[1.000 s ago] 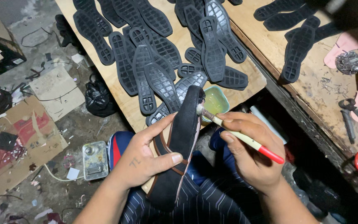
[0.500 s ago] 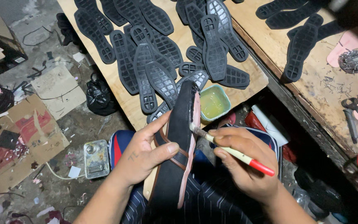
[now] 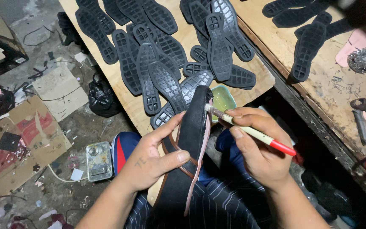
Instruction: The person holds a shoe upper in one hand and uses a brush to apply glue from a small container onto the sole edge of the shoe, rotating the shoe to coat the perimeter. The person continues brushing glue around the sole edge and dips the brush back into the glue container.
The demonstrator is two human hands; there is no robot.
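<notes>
The left hand (image 3: 151,159) was clamped around a black sandal (image 3: 187,157) held edge-up over the lap; the right hand's (image 3: 261,146) fingers were pinched tight on a red-tipped brush (image 3: 250,131) touching the sandal's toe. Glue could likely drip from the green bowl (image 3: 224,98) just beyond, or smear the strap.

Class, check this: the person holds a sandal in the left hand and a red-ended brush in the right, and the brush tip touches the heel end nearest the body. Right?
Not quite. In the head view the left hand holds the sandal and the right hand the red-ended brush, but the tip touches the far end, by the small green bowl.
</notes>
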